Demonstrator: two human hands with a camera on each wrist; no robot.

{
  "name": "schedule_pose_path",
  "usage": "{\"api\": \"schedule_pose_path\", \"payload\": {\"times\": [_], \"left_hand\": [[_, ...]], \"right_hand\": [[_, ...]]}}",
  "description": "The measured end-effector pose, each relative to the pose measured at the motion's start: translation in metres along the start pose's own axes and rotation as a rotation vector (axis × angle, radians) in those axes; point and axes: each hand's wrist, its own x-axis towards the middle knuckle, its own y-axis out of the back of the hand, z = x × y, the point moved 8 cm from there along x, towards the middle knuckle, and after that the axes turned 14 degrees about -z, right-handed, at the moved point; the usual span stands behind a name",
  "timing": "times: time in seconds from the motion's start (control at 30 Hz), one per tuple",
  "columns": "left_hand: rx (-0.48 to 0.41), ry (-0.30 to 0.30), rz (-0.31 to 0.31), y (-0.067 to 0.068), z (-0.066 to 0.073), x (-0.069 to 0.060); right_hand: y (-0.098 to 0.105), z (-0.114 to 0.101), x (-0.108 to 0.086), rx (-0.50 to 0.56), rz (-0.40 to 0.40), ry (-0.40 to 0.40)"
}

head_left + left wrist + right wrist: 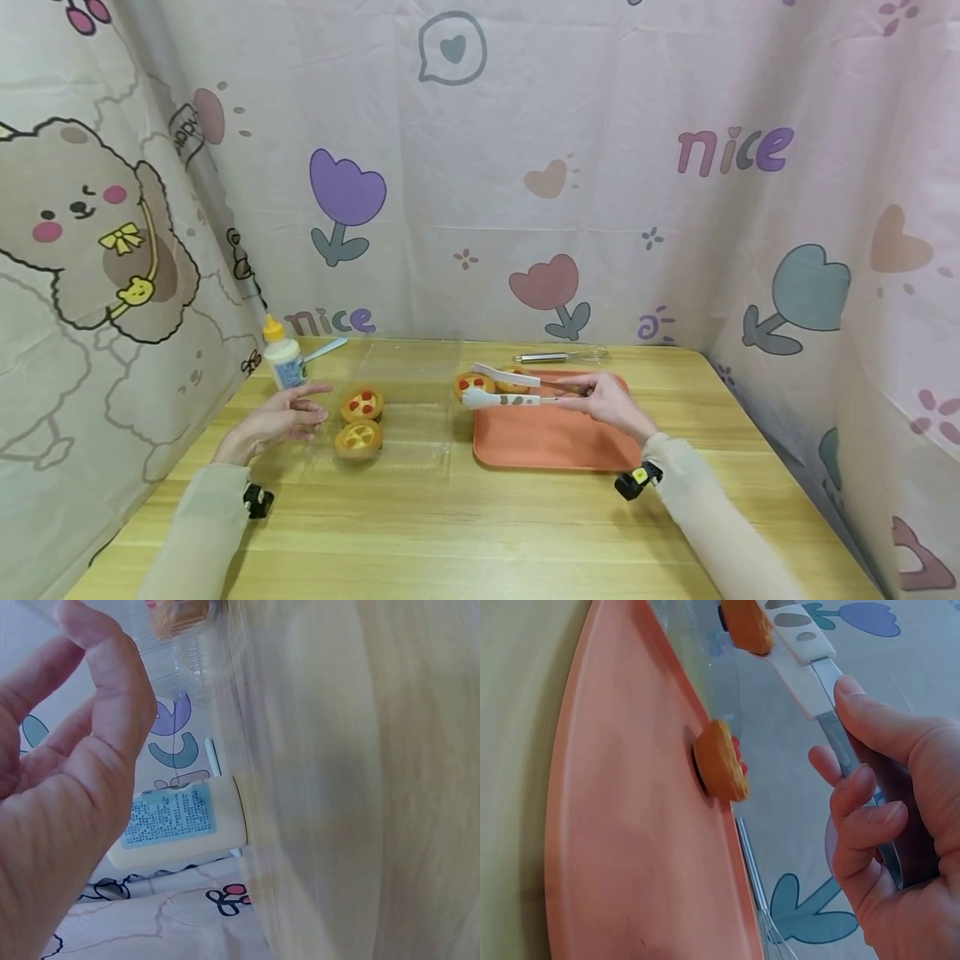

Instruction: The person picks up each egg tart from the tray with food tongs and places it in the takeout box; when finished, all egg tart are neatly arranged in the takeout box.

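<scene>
My right hand (611, 404) holds a pair of tongs (517, 399) with white, brown-spotted tips. A tart with red pieces (474, 384) is at the tips, over the orange tray's (555, 437) left edge; whether they grip it I cannot tell. In the right wrist view that tart (750, 628) appears raised, and another tart (720, 761) sits on the tray (637, 825). My left hand (277, 421), fingers loosely bent, is beside the left side of a clear plastic container (420, 442); contact is unclear. Inside are a red-topped tart (362, 405) and a yellow-topped tart (358, 438).
A white bottle with a yellow cap (287, 360) stands behind my left hand, with a light blue utensil (327, 348) beside it. A metal whisk (562, 357) lies behind the tray. The container's clear lid (408, 357) extends toward the patterned curtain (465, 167).
</scene>
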Motion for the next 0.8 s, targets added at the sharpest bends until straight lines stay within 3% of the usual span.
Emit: {"api": "schedule_pose_path", "payload": {"times": [0.43, 0.8], "left_hand": [[0.014, -0.003, -0.01, 0.0, 0.001, 0.001], [0.015, -0.002, -0.012, -0.004, 0.004, -0.001]], "right_hand": [[-0.029, -0.016, 0.02, 0.063, -0.072, 0.131], [-0.047, -0.032, 0.042, 0.056, -0.089, 0.131]]}}
